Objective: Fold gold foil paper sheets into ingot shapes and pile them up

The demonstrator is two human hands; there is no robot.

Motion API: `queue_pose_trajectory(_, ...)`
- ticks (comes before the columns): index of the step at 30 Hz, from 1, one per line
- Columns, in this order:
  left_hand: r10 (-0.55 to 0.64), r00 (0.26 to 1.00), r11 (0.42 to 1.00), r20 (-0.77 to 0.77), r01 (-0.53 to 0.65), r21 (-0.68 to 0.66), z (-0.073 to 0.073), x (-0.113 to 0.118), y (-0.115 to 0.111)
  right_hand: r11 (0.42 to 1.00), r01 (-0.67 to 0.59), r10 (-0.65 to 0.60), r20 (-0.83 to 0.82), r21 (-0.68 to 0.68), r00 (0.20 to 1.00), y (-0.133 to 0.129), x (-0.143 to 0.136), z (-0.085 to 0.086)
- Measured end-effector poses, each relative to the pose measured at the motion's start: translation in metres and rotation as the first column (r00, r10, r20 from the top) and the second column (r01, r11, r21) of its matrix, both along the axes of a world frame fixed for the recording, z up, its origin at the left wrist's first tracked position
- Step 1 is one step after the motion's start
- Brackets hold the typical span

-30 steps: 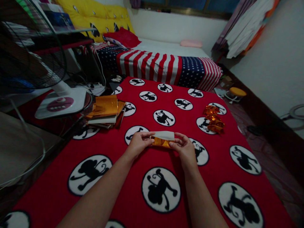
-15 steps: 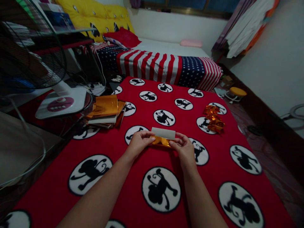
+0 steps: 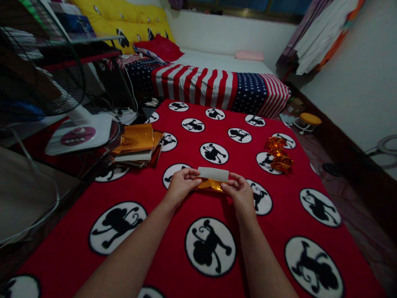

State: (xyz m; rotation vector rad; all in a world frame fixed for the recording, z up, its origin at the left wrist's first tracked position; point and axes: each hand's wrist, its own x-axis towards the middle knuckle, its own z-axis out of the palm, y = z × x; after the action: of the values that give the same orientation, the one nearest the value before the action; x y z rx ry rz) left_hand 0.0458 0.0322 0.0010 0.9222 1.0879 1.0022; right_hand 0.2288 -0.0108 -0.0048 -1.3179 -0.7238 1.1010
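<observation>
A sheet of gold foil paper [image 3: 213, 175] with a grey-white back is partly rolled or folded over itself, its pale side up at the far edge and shiny gold nearer me. My left hand [image 3: 182, 185] pinches its left end between thumb and fingers. At the right end, my right hand [image 3: 241, 191] pinches it the same way. Both hands are just above the red blanket [image 3: 173, 256] with black monkey prints in white circles. To the left lies a stack of gold paper [image 3: 135, 142]. Crumpled-looking gold foil pieces [image 3: 279, 155] sit at the right.
A fan base [image 3: 80, 134] stands at the left, beside a desk with cables. Beyond the blanket is a bed with a striped and starred cover [image 3: 198, 87]. A yellow stool [image 3: 310, 119] is on the floor at the right.
</observation>
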Motion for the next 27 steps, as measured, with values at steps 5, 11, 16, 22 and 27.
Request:
queue_pose_trajectory(5, 0.01, 1.0, 1.0, -0.003, -0.01, 0.002, 0.004, 0.001, 0.0, 1.0, 0.01, -0.01, 0.025, -0.004, 1.0, -0.001, -0.001, 0.001)
queue_pose_trajectory(11, 0.023, 0.998, 0.999, -0.059, -0.02, 0.048, 0.004, 0.0, 0.0, 1.0, 0.017, -0.017, 0.041, -0.006, 0.999, -0.001, -0.002, 0.001)
queue_pose_trajectory(16, 0.022, 0.992, 0.994, -0.123, -0.008, 0.109, 0.001, -0.002, 0.001, 0.999, 0.051, -0.05, 0.042, -0.011, 0.998, 0.0, -0.004, 0.003)
queue_pose_trajectory(22, 0.016, 0.986, 0.987, -0.166, 0.011, 0.159, -0.005, -0.003, 0.002, 0.997, 0.082, -0.082, 0.051, -0.005, 0.995, -0.001, -0.004, 0.003)
queue_pose_trajectory(27, 0.015, 0.984, 0.986, -0.176, 0.014, 0.164, -0.005, -0.004, 0.003, 0.997, 0.081, -0.081, 0.068, 0.008, 0.994, -0.001, -0.003, 0.0)
